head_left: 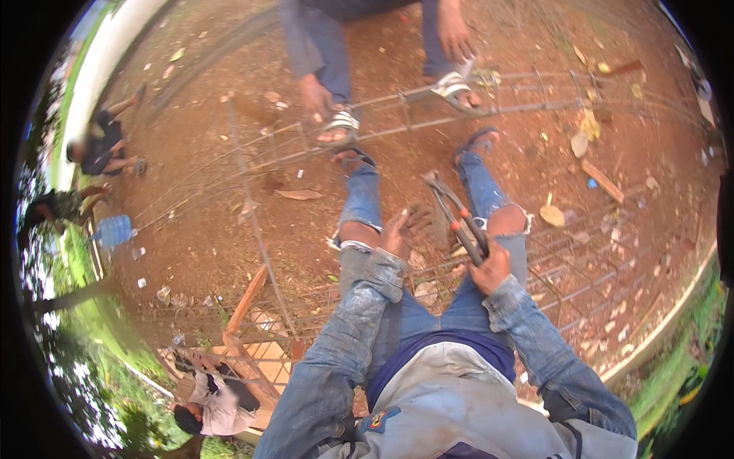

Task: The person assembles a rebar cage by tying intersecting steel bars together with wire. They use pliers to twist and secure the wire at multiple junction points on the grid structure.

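- Fingers (477,277) of our right hand (495,266) are curled around the handles of the pincers (456,226), whose head points away from us, between our shins (479,180).
- We see our left hand (396,236) apparently empty, fingers loosely parted, near the pincers.
- Ahead of our feet (475,141) we note a long steel-bar frame (405,111), with a co-worker's sandals (341,121) just beside it.

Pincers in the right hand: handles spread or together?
Spread. The pincers show two handles diverging from the head, with a visible gap before the right hand. Whether the bite is open: cannot tell, too small.
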### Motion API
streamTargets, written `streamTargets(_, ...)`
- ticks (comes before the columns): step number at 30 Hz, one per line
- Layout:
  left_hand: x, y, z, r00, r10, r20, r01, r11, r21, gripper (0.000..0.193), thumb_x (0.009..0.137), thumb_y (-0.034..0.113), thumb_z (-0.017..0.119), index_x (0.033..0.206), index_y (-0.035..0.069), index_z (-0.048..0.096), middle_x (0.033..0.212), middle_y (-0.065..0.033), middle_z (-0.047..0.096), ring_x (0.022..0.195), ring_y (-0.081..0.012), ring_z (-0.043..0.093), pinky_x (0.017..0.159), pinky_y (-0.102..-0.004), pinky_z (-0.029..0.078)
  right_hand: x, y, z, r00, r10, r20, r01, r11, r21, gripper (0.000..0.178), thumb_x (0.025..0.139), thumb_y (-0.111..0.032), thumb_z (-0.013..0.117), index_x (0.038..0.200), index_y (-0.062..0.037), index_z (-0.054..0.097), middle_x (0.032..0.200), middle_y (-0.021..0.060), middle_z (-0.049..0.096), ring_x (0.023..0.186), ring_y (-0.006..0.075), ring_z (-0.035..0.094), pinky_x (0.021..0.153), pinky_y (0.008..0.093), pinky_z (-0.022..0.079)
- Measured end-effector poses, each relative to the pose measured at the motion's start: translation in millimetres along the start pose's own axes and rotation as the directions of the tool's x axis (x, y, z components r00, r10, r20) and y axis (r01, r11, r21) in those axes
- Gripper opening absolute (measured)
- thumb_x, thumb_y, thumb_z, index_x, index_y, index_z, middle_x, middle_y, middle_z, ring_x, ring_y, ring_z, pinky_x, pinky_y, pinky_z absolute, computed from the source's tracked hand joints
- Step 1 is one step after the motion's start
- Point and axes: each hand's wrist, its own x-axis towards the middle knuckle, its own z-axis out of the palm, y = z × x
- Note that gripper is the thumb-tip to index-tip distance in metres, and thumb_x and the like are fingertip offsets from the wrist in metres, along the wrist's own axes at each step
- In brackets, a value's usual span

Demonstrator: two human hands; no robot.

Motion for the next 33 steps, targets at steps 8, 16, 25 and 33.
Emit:
streamTargets(8,-113,-4,46,0.981,0.143,0.127,-0.181,0.909,0.376,0.032,0.084,0.030,0.053,0.099,0.002,0.058,0.090,-0.0065,0.060,0.079,-0.0145,0.057,0.070,-0.0285,0.045,-78,-3,-14,0.934,-0.283,-0.218,0.287,0.958,-0.013,0.049,0.055,0.004,0.056,0.102,-0.0010,0.047,0.082,0.0150,0.056,0.068,0.0258,0.057,0.060,0.0339,0.045)
streamTargets(16,-166,-32,19,0.977,0.201,-0.075,-0.128,0.825,0.550,0.029,0.077,0.024,0.061,0.098,0.003,0.059,0.080,-0.0060,0.061,0.066,-0.0126,0.057,0.055,-0.0256,0.046,-128,-4,-10,0.823,-0.550,-0.140,0.496,0.817,-0.294,0.028,0.054,0.003,0.055,0.080,-0.0047,0.050,0.083,0.0134,0.051,0.070,0.0319,0.054,0.058,0.0378,0.043)
streamTargets(25,-171,-39,-17,0.913,-0.124,0.388,0.142,0.990,-0.018,0.024,0.080,0.025,0.049,0.089,0.005,0.057,0.076,-0.0073,0.060,0.059,-0.0166,0.057,0.047,-0.0293,0.044,-146,-3,-24,0.765,-0.612,-0.201,0.416,0.707,-0.572,0.041,0.056,0.005,0.053,0.095,-0.0076,0.055,0.107,0.0146,0.045,0.105,0.0354,0.041,0.084,0.0487,0.034)
streamTargets(33,-176,-52,32,0.798,-0.154,0.582,0.126,0.988,0.089,0.025,0.079,0.026,0.050,0.090,0.004,0.056,0.076,-0.0130,0.058,0.055,-0.0185,0.055,0.045,-0.0299,0.044,-150,17,-47,0.850,-0.513,-0.116,0.464,0.836,-0.294,0.054,0.055,0.009,0.052,0.108,-0.0030,0.051,0.123,0.0182,0.034,0.116,0.0371,0.032,0.095,0.0454,0.029)
